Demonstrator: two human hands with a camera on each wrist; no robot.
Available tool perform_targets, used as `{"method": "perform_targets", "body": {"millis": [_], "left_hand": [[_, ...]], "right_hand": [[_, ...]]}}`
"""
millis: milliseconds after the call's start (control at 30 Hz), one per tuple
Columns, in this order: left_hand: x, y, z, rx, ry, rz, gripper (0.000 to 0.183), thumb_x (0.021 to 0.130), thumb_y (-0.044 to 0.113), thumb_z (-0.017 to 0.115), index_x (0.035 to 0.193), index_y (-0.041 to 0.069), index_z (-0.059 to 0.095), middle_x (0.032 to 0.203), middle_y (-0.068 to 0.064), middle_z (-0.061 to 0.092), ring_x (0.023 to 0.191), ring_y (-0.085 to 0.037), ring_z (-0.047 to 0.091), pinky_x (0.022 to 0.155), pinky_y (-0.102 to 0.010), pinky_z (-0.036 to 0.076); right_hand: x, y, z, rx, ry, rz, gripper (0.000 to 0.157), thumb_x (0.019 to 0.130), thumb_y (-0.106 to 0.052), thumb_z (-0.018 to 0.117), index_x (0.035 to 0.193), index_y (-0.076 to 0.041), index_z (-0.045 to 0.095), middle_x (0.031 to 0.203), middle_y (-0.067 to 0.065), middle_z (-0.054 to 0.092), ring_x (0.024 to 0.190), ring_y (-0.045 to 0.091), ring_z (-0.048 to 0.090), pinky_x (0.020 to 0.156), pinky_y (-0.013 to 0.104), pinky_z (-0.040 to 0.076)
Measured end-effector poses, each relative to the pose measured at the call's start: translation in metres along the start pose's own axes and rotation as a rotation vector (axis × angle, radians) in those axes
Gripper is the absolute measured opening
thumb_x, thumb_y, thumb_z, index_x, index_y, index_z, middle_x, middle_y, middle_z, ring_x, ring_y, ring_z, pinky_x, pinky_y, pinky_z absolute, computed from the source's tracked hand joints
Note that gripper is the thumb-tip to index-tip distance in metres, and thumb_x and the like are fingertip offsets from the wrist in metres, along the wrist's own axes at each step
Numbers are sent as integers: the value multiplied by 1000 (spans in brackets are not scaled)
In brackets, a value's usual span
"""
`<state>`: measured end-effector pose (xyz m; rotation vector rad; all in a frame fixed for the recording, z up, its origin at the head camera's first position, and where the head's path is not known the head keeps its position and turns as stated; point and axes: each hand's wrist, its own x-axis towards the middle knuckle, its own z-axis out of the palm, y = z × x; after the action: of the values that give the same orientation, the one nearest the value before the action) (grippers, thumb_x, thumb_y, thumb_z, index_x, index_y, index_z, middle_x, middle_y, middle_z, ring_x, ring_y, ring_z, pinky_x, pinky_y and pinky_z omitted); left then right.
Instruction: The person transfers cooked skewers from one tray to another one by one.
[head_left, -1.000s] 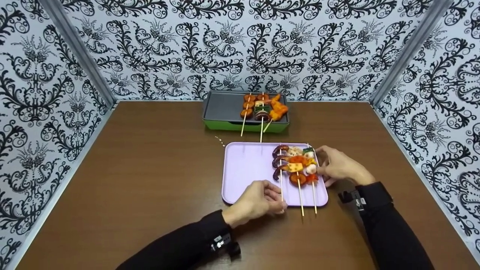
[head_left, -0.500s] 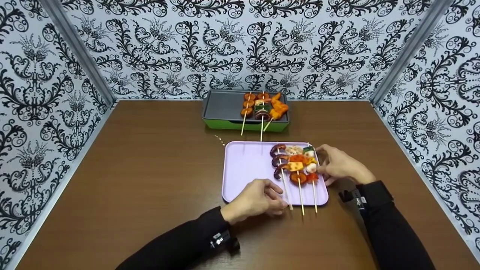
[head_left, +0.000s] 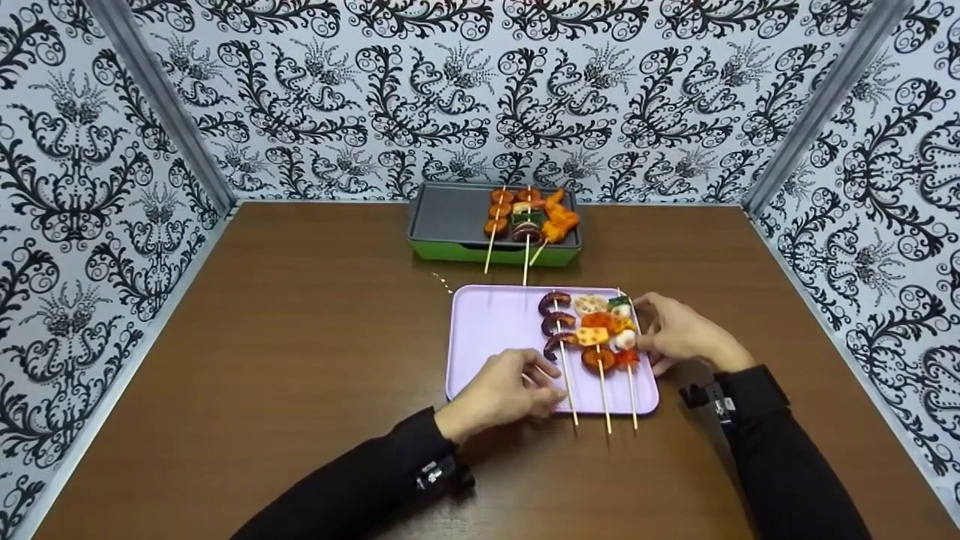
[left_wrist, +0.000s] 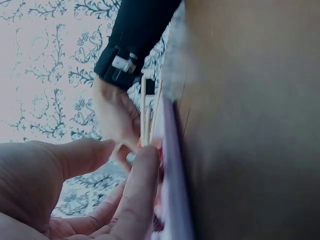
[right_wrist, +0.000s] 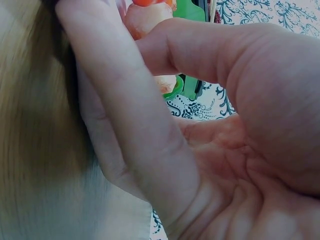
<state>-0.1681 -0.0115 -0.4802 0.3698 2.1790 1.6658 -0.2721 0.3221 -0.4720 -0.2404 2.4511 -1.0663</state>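
Note:
A lilac tray [head_left: 491, 322] bears three skewers of toy food at its right side. The leftmost skewer [head_left: 564, 367] carries dark red curled pieces, and its stick end juts past the front rim. Close to that stick is my left hand [head_left: 510, 386], thumb and fingers apart around nothing, over the tray's front edge. The middle skewer [head_left: 598, 360] has orange and yellow pieces; the right skewer [head_left: 627, 358] has white, green and red ones. My right hand [head_left: 679, 330] holds the tray's right edge, its thumb beside the food in the right wrist view.
Behind the tray stands a green toy grill [head_left: 472, 251] with a grey top, bearing several skewered toy foods [head_left: 527, 214] on its right half. One stick reaches toward the tray's back rim. Patterned walls [head_left: 360, 97] enclose the brown table [head_left: 315, 315].
My left hand has let go of the leftmost skewer and drawn slightly left. The skewer now lies slanted, its curled pieces a little further left. The right hand stays at the tray edge.

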Motion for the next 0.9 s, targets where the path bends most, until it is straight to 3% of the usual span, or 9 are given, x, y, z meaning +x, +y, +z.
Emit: {"method": "perform_targets", "body": {"millis": [200,300,433,600,700,800,900], "left_hand": [[5,11,-25,229,129,186,25,104,13,87,124,-1,81,109,-14,87,85,-29,84,71,-24,69],[10,18,-41,309,243,274,23,105,12,86,123,-1,82,111,-15,87,93,-30,83,78,-22,67],[19,23,-66,341,393,317,21,106,12,84,125,2,82,110,-12,87,93,-29,83,79,-26,68],[34,23,-90,345,561,324,15,105,10,84,119,4,82,107,-12,85,90,-26,80,77,-28,67],[45,21,-101,355,643,315,15,104,10,85,116,2,81,105,-15,84,91,-31,80,82,-34,68],[55,18,-110,357,674,266,19,104,14,84,118,1,81,106,-17,84,95,-35,80,87,-40,68],[64,16,-116,335,657,171,22,106,20,82,120,3,82,108,-14,86,93,-29,83,87,-37,68]], "right_hand": [[0,0,-1,-5,-5,8,77,109,-7,77,171,8,33,110,27,71,72,25,79,66,44,75],[-1,0,-1,-4,-5,13,78,109,-7,77,172,7,33,110,25,71,72,24,78,66,43,75],[-1,0,0,-2,1,1,77,109,-6,77,171,8,33,107,21,71,70,22,78,65,40,74],[-2,1,1,-2,10,-14,75,108,-7,77,169,8,35,105,20,71,69,21,77,63,40,74],[-3,1,1,2,10,-18,76,108,-7,78,169,9,35,105,20,71,70,21,76,64,41,74],[-2,2,0,8,13,-13,76,108,-7,78,169,8,35,105,20,71,70,22,77,64,42,74],[-1,2,1,-4,16,-9,76,108,-9,78,170,7,36,106,21,71,68,22,77,63,41,74]]}}
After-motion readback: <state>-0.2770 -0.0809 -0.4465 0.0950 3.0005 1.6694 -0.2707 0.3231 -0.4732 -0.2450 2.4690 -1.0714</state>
